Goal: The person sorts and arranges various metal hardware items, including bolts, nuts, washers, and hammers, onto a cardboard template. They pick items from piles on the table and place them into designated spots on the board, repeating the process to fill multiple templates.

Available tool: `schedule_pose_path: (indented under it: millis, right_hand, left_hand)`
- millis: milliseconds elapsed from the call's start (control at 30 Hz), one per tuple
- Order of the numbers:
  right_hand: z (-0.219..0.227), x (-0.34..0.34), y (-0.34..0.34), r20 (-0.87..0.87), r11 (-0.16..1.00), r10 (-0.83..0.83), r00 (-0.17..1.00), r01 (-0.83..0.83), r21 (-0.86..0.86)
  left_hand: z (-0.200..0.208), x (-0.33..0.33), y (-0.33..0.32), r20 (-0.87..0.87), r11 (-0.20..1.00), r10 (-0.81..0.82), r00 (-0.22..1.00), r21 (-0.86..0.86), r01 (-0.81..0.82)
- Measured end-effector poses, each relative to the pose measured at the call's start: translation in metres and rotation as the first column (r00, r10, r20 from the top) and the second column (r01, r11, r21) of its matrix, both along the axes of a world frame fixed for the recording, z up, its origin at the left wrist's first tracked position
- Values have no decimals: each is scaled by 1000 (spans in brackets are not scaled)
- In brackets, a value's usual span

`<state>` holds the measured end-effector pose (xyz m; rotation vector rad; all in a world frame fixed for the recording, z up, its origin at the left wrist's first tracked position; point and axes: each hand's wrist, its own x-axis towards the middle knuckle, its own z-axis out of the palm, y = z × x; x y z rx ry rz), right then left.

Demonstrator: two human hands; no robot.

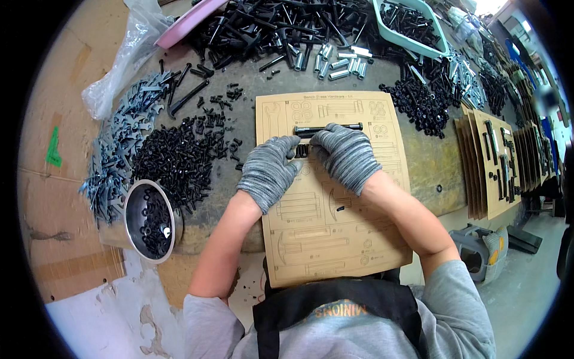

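Observation:
A brown cardboard sheet [371, 239] printed with hardware outlines lies at the bench's front edge, overhanging toward my lap. Both hands wear grey striped gloves and rest over its upper half. My left hand [269, 170] has its fingers bent beside a row of short black pieces [302, 151], perhaps bolts. From the other side, my right hand [347, 157] curls its fingertips down close to the same row; what either hand pinches is hidden. Just above the fingers, long black bolts [329, 128] lie crosswise on the sheet. One small black screw [340, 209] sits lower down.
Small black screws [173, 155], grey flat wrenches [131, 131] and a steel bowl [173, 230] of black parts lie left. Beyond are black hammers [269, 24], silver sleeves [341, 63] and a mint tray [439, 45]. Black nuts [418, 105] and filled cards [496, 167] are right.

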<state>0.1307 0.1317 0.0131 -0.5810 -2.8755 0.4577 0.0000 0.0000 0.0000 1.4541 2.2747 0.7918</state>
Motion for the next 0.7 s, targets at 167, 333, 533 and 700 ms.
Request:
schedule_pose_path:
  millis: [167,333,533,700]
  right_hand:
    - [-8,-3,-7,15,1000,8,1000,-7,-12]
    - [4,22,-11,-75,1000,19,997,-18,6]
    - [26,108,-48,181,972,93,979,-49,-230]
    - [12,95,-69,167,984,125,978,-101,-146]
  left_hand:
    - [-2,-3,2,-29,1000,-12,1000,3,12]
    - [-1,-1,-1,-14,996,-49,999,72,50]
    - [15,11,-41,200,991,92,975,73,-108]
    - [21,36,-104,452,985,45,891,128,-115]
